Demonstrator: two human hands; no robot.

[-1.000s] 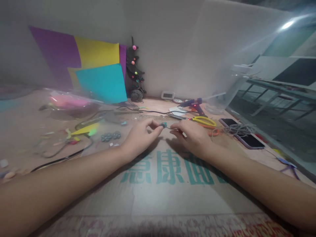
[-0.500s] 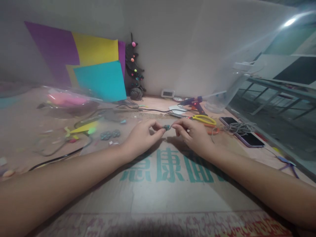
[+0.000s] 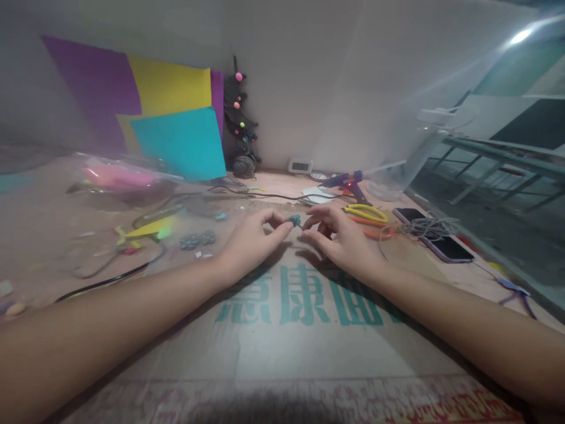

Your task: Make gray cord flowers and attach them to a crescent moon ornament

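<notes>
A small blue-green coiled piece is pinched between the thumb and index finger of my left hand. From its right side a short dark end reaches toward my right hand. My right hand is beside it with thumb and index finger apart; whether the fingertips touch the dark end is too small to tell. Both hands are just above the printed board. Several similar grey-green coiled pieces lie on the board to the left of my left hand.
Yellow-handled pliers, orange handles and a glue gun lie behind my right hand. Grey wire rests over dark phones at the right. A black cable crosses the back; coloured sheets stand at back left.
The coiled piece has tilted up slightly in my left fingers. My right thumb and index finger have spread apart and shifted a little to the left.
</notes>
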